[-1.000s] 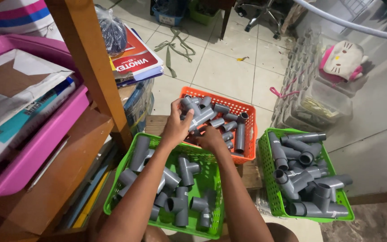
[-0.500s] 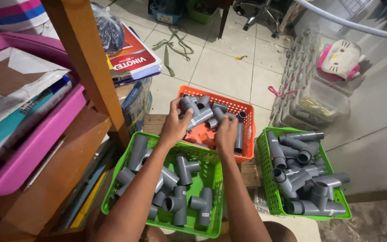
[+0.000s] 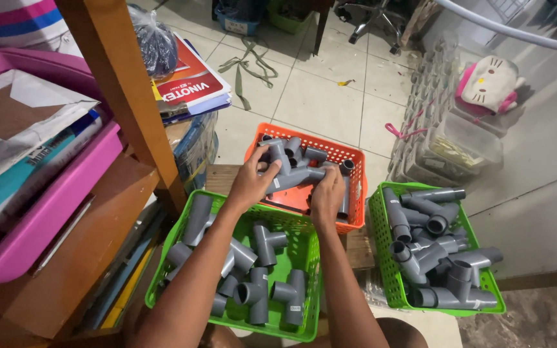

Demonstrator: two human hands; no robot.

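Over the orange basket (image 3: 358, 193), my left hand (image 3: 251, 181) grips a grey tee pipe fitting (image 3: 282, 166). A straight grey pipe piece (image 3: 311, 174) meets the tee's side opening, and my right hand (image 3: 327, 191) is closed around it. More grey fittings lie in the orange basket behind my hands. A green basket (image 3: 309, 254) with several grey tee fittings sits under my forearms. A second green basket (image 3: 381, 258) on the right is piled with joined grey fittings.
A wooden shelf post (image 3: 124, 96) stands at left beside a pink tray (image 3: 53, 212) of papers. Clear plastic bins (image 3: 459, 145) and a pink-and-white plush bag (image 3: 490, 84) stand at right. Straps and a chair base lie on the tiled floor beyond.
My right hand came up out of the orange basket with a straight pipe piece and brought it to the tee held in my left hand. The tee tilted down slightly.
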